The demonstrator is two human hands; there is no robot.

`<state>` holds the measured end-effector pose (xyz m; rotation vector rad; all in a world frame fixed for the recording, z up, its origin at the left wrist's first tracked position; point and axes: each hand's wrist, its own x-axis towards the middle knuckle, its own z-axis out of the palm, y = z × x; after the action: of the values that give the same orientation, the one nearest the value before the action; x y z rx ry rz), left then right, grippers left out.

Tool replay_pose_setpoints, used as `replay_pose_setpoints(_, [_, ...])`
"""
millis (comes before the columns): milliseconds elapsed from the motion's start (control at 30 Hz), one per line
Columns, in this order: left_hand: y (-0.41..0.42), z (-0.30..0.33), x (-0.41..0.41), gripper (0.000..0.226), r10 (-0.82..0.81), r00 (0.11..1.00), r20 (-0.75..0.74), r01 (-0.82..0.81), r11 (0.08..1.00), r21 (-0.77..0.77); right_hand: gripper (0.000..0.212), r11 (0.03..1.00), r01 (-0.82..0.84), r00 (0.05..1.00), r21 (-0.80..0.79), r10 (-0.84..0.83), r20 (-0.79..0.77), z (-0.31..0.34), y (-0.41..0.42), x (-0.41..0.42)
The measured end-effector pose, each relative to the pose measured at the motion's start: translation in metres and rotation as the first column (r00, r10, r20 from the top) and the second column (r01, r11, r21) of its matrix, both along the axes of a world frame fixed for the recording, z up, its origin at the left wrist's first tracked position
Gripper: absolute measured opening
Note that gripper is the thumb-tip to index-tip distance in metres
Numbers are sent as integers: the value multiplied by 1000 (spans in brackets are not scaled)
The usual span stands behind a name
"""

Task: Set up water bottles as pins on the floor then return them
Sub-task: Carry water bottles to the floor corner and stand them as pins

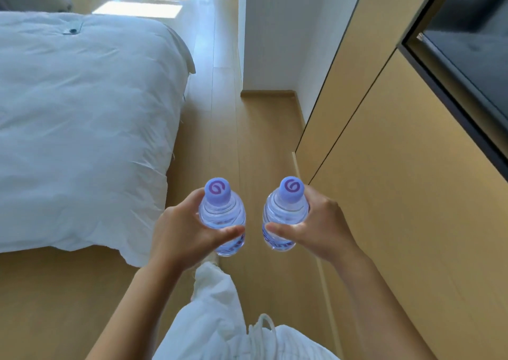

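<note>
We are holding one bottle in each hand, left hand (pixel 180 230) wrapping the left bottle (pixel 222 216), right hand (pixel 316 229) wrapping the right bottle (pixel 286 214). Both are standing upright inside our curled fingers, caps above them, with the floor (pixel 258 145) lying well below, equally near either hand.

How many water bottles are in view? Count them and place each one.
2. One water bottle is held upright in the left hand, the other bottle in the right hand, both above the wooden floor. None stands on the floor; others may be out of frame.
</note>
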<state>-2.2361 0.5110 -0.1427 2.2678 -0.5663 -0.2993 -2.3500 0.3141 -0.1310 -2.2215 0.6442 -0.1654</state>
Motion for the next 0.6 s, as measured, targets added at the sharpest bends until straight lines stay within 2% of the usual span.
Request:
replay_pose_setpoints(367, [-49, 21, 233, 72, -96, 993, 69, 92, 995, 49, 59, 990, 112, 991, 85, -118, 61, 8, -36, 210])
replay_pose_setpoints(500, [-68, 18, 290, 64, -75, 996, 47, 73, 996, 45, 60, 990, 121, 991, 76, -124, 47, 6, -54, 266])
replay_pose_setpoints(600, [-86, 11, 327, 68, -72, 997, 31, 71, 997, 39, 55, 990, 114, 992, 79, -118, 45, 3, -75, 308])
